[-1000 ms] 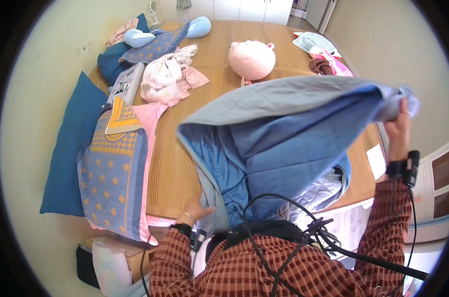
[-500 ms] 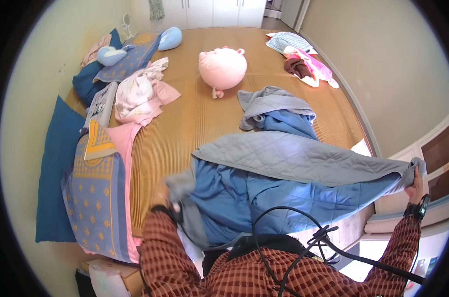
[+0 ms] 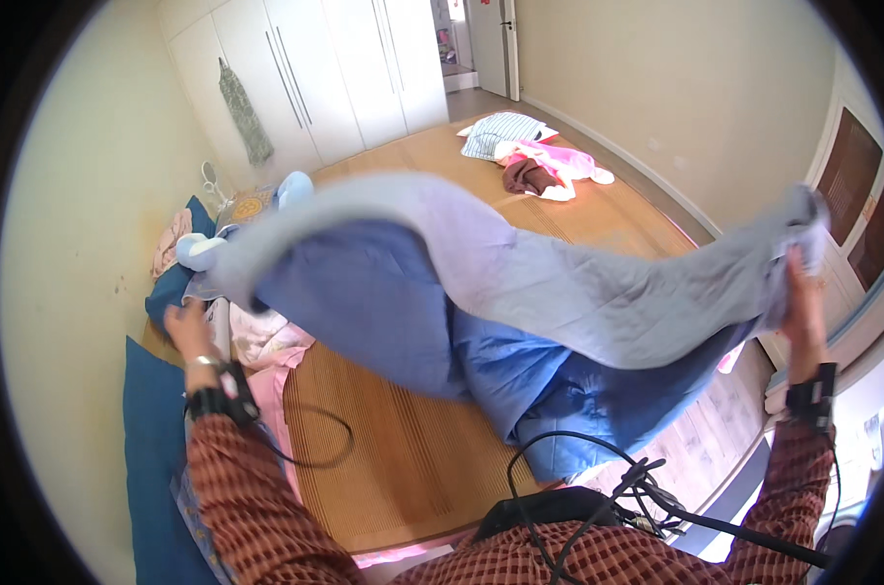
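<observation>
A two-sided quilt, grey quilted on one face and blue on the other, billows in the air above the bed, its left part smeared by motion. My right hand is raised at the far right, closed round one corner of it. Stretched out to the left, my left hand is closed at the quilt's opposite end, the fingers partly blurred. The blue underside hangs in folds toward my body, over the near edge of the bed.
A woven mat covers the bed. Pink cloth and a blue cushion lie along the left wall. Folded striped and pink fabrics rest at the far right. Black cables hang before my chest.
Both hands have risen, the left also moving outward and forward. The quilt has lifted off the bed and spread wide, now hiding the pink plush toy. My view has tilted up and turned.
</observation>
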The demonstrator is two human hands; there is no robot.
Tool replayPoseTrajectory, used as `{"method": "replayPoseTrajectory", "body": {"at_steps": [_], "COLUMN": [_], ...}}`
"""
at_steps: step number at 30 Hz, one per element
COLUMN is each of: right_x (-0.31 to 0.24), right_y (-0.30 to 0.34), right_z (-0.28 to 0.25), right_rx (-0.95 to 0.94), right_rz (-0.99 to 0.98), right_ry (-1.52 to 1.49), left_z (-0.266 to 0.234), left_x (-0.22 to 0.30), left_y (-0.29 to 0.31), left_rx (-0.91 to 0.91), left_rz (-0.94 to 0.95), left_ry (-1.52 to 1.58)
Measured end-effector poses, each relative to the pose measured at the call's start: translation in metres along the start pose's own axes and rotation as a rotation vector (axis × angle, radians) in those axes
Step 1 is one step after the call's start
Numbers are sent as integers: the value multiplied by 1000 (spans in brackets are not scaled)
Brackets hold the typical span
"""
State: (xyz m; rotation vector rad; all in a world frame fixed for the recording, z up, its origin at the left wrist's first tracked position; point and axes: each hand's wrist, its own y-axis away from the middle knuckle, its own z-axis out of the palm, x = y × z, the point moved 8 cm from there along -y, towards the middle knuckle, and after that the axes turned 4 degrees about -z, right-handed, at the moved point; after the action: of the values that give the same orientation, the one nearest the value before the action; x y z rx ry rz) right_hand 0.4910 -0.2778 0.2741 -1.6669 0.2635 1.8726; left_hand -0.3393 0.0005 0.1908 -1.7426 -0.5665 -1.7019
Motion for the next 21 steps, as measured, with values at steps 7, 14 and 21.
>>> {"method": "replayPoseTrajectory", "body": {"at_steps": [7,14,21], "right_x": [166,146,188], "right_y": [111,278,291], "right_z": [237,400,392], "right_rx": [-747,-1586,-1488], "right_rz": [466,149,324], "right_ry": [399,220,171], "left_z": [70,-3,-60], "left_x": [-91,-67,-54], "left_y": [314,383,330], "left_rx": [-1201,-1285,-943], "left_rz": [-489,-393,-505], "left_ry": [56,245,-93]}}
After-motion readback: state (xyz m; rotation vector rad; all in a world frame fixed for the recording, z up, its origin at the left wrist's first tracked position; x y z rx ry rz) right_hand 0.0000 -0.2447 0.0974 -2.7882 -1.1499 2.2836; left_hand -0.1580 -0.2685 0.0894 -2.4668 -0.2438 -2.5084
